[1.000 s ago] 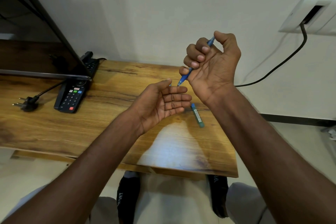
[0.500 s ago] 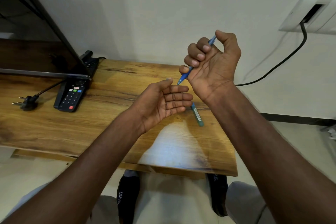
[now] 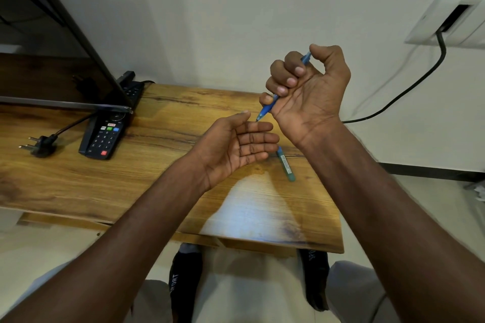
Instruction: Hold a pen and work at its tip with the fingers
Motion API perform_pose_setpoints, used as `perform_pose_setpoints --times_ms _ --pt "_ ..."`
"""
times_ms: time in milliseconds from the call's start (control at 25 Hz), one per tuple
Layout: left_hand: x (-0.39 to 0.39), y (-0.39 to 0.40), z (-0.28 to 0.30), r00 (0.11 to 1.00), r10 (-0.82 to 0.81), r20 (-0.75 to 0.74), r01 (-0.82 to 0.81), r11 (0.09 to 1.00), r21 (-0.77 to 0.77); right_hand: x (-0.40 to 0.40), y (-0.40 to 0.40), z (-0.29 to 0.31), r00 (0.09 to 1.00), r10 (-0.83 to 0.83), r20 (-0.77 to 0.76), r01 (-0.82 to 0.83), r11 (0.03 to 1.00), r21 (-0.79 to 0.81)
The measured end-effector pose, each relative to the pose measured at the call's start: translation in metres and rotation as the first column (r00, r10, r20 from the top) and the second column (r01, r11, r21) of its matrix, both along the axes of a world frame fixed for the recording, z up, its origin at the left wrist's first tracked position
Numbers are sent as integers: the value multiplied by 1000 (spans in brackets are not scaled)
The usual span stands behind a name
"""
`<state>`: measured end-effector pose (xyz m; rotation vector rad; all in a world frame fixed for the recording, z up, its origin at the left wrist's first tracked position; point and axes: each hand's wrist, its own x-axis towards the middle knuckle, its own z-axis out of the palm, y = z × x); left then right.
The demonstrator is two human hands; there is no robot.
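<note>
Nearest: L hand (image 3: 236, 144) lies palm-up w/ fingers straight, holding nothing, over the counter (image 3: 162, 181). Just beyond, R hand (image 3: 304, 89) is fisted round a blue pen (image 3: 265, 112); long axis slants down-left, tip just above L fingertips. Teal pen cap (image 3: 286, 165) lies on counter below R wrist. Remote (image 3: 103, 136) far left.

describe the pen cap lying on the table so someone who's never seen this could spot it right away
Start at the wooden table and go to its right part, just below the open left hand. The pen cap lies flat there beside the fingertips, a short teal-blue tube with a white printed label. Unlike the blue pen gripped in the right hand, it rests on the wood, untouched.
</note>
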<state>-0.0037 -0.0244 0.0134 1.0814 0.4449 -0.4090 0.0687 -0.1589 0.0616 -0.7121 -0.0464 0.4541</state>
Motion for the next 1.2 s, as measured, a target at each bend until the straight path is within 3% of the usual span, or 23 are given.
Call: perform_pose_setpoints --times_ms 1200 --pt "1 2 -1 1000 -7 4 7 1000 -6 0 0 1 1000 17 -10 -17 998 -61"
